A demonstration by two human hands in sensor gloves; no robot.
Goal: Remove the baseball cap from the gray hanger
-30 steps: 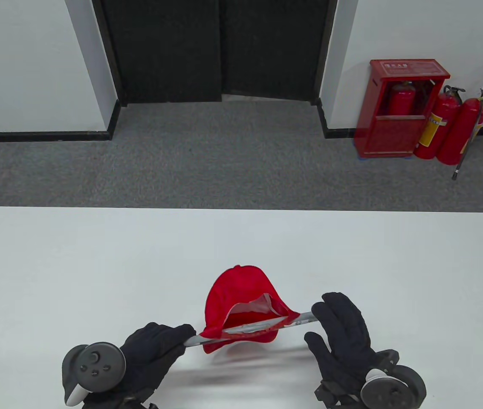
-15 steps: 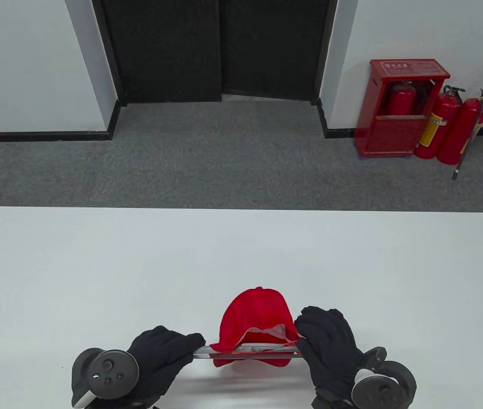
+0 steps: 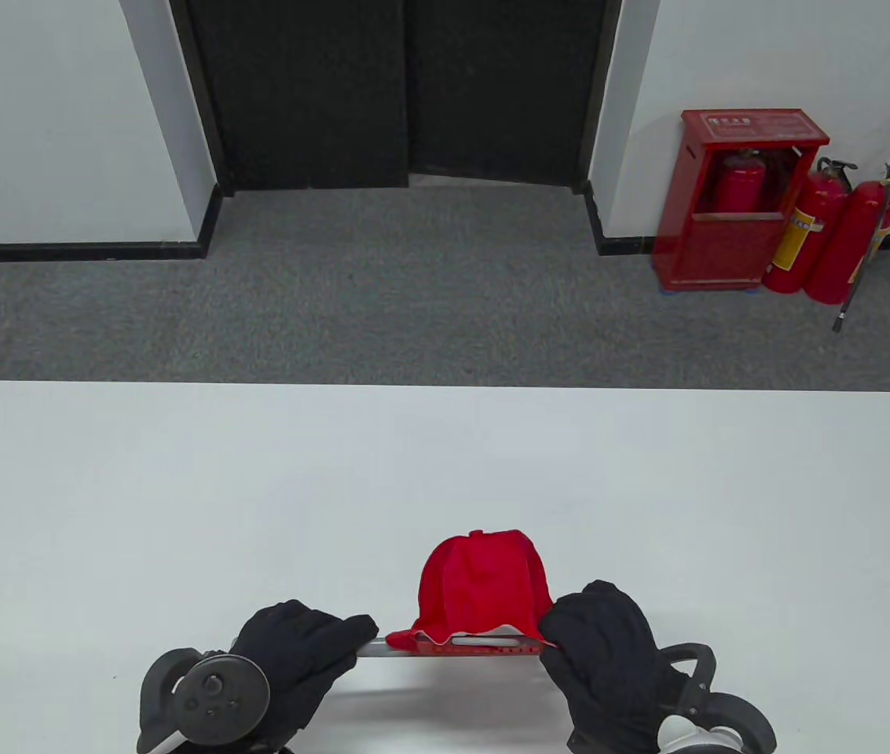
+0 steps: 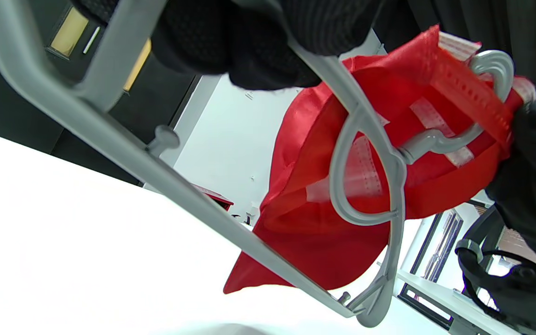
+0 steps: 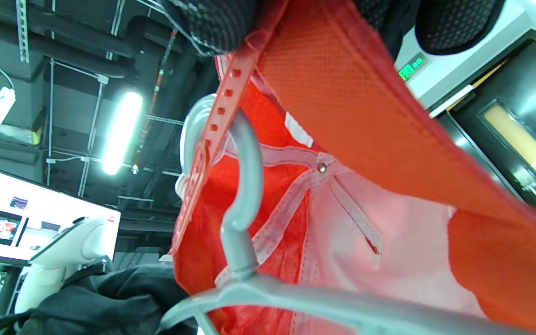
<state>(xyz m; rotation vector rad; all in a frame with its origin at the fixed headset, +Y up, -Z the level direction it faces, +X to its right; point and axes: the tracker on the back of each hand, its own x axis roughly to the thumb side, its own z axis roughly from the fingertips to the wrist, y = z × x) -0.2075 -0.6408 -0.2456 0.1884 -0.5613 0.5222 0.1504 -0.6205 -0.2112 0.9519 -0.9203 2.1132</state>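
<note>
A red baseball cap (image 3: 484, 585) hangs on a gray plastic hanger (image 3: 382, 649) held just above the white table (image 3: 177, 487) near its front edge. My left hand (image 3: 335, 636) grips the hanger's left arm; the left wrist view shows the fingers (image 4: 258, 46) wrapped around the hanger (image 4: 123, 149). My right hand (image 3: 570, 628) grips the cap's right rim by the back strap. In the right wrist view the hanger's hook (image 5: 244, 172) passes behind the perforated red strap (image 5: 217, 121), inside the cap (image 5: 365, 139). The hook (image 4: 496, 70) also shows in the left wrist view.
The table's far edge gives onto gray carpet. A red fire-extinguisher cabinet (image 3: 743, 200) and extinguishers (image 3: 845, 236) stand by the far right wall, well away from the table.
Both hands drew the hanger and cap toward the table's front edge and levelled the hanger. My right hand moved from the hanger's right end onto the cap's rim. The cap's crown turned upward.
</note>
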